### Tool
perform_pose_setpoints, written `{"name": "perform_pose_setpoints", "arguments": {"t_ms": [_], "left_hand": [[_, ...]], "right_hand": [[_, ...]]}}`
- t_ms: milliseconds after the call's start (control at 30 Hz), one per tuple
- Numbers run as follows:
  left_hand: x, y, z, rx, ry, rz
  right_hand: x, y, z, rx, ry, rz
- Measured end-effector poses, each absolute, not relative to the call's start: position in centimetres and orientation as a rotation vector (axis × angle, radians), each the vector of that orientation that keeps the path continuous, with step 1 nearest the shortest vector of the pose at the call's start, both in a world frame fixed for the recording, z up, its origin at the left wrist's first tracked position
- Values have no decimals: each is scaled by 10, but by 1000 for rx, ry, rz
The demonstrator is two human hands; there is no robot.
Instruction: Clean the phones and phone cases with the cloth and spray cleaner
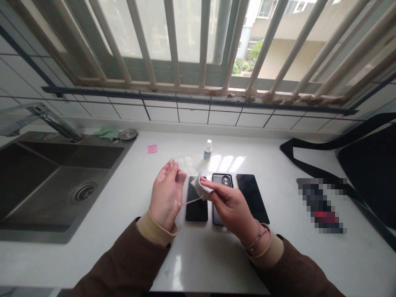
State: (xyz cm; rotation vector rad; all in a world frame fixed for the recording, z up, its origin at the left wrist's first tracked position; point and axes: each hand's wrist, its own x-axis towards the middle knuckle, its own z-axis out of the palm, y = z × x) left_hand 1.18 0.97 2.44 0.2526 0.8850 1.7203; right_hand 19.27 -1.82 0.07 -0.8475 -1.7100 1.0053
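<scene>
A clear phone case [186, 163] is held up over the counter, its edge pinched in the fingers of my left hand [166, 189]. My right hand [230, 206] is closed on a pale grey wiping cloth [202, 190], which is pressed against the clear case's right side. Beneath them a phone [196, 212] lies flat with its dark screen up. Beside it is a black-rimmed phone case [217, 214] with a camera cluster showing, partly covered by my right hand. Further right, a second dark phone [254, 198] lies flat.
A small white-capped bottle [207, 150] stands behind the phones, with a pink note [152, 149] to its left. The sink [66, 214] and faucet [55, 121] take up the left side. At right lie a black bag [371, 161], its strap and a blurred-out item [321, 206].
</scene>
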Motion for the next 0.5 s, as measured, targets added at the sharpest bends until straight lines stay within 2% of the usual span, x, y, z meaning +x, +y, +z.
{"name": "perform_pose_setpoints", "arguments": {"t_ms": [267, 500], "left_hand": [[22, 0, 35, 259, 744, 1460], [23, -2, 32, 367, 764, 1625]], "right_hand": [[190, -17, -5, -896, -1602, 1096], [187, -16, -10, -937, -1423, 1344]]}}
